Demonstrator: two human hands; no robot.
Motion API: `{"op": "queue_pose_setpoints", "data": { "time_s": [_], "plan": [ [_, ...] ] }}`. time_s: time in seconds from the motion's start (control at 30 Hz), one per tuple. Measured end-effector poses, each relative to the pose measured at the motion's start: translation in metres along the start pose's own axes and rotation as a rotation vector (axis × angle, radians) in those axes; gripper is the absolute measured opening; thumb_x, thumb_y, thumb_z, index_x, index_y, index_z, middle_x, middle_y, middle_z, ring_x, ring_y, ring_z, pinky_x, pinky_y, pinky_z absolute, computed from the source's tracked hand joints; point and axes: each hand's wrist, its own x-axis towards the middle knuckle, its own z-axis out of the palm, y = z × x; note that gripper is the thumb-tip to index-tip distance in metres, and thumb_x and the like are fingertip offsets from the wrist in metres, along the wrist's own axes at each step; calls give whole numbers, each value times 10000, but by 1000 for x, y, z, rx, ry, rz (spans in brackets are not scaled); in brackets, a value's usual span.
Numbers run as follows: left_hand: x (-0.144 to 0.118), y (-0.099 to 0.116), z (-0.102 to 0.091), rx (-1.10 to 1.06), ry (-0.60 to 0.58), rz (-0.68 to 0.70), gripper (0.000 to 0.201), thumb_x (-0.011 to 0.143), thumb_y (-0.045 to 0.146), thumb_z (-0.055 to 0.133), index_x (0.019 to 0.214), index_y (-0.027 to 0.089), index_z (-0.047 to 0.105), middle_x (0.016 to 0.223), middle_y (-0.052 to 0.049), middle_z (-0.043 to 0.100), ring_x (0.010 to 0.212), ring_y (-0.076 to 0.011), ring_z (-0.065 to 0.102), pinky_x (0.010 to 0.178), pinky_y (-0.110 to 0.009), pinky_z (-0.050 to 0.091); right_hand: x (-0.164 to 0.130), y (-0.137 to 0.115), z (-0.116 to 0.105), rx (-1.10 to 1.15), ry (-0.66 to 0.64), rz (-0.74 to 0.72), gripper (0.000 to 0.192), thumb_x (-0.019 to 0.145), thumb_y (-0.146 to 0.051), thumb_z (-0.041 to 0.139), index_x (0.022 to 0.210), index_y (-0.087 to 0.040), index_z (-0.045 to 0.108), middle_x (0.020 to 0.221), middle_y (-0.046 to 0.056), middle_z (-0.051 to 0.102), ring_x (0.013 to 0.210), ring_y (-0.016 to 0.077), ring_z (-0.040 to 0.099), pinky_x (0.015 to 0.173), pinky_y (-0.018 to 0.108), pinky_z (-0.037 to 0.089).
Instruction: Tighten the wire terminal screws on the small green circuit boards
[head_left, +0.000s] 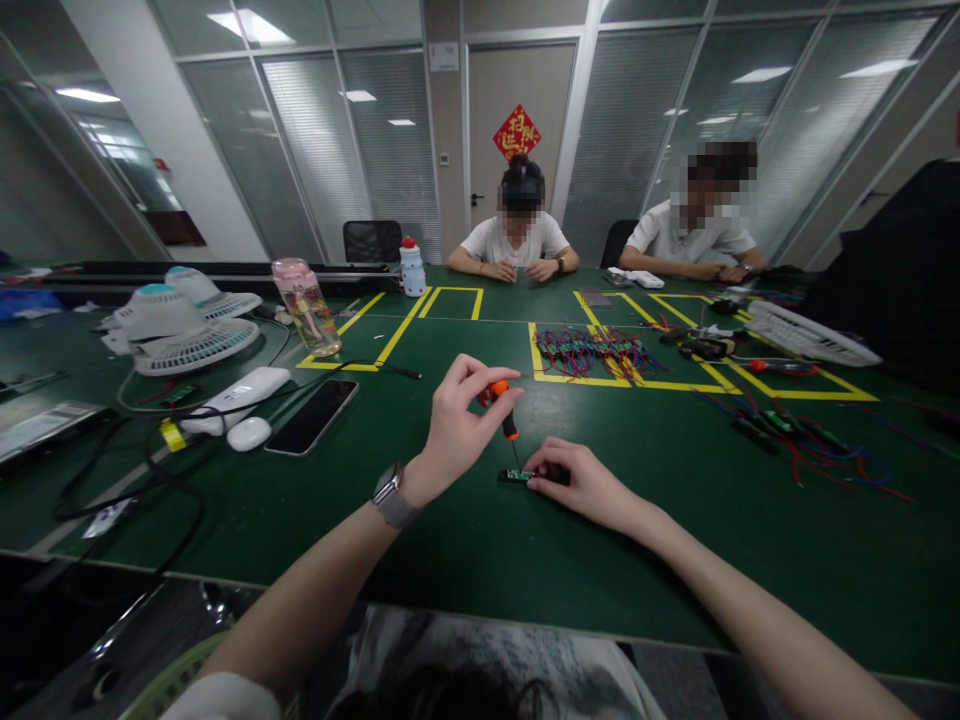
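- In the head view, your left hand [463, 415] is above the bench [675, 440], its thumb and fingers clamped on the orange top of a screwdriver [510, 422] that points down.
- Your right hand [581, 480] is low over the bench, thumb and fingertips together on the right end of a small circuit board [515, 476].
- That board lies between the middle of the bench and its near edge; the screwdriver's shaft reaches down to it, but I cannot tell whether the tip touches.
- Left of your hands are a phone [313, 416] and, just beside it, a small white case [249, 433]; a bottle with a pink lid [307, 310] stands nearer the far edge.
- To your right, a heap of wired boards [596, 350] lies within and across yellow tape [675, 388].
- Two people [514, 242] sit along the far edge.
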Motion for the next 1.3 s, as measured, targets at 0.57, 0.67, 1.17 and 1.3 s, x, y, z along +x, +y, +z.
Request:
{"op": "queue_pose_setpoints", "data": {
  "time_s": [0.57,0.67,1.17,1.3],
  "plan": [
    [-1,-1,2,-70,-26,-41,122,845,257,640,921,173,683,861,-21,531,782,-124,548,668,-230,475,0,1,1,-3,-5,3,68,833,-206,652,877,-173,691,824,25,578,728,150,565,665,259,443],
    [-2,0,-2,-83,-67,-52,227,920,221,474,991,173,684,900,-42,543,839,-146,553,740,-269,479,1,2,1,-1,-8,0,70,835,-207,649,882,-177,692,827,22,576,732,149,568,668,257,442],
    [0,-4,1,-102,-95,-124,205,842,265,642,1030,185,662,920,-34,621,790,-129,590,673,-228,492,0,4,1,-1,-2,-1,64,834,-211,648,873,-179,687,829,22,575,721,146,560,654,253,438],
    [-1,-2,-3,-77,-135,-75,214,920,238,481,1035,172,649,920,-42,579,810,-139,555,712,-254,467,1,4,2,10,-4,0,69,835,-214,647,881,-180,686,836,22,573,725,145,561,665,255,444]
  ]
}}
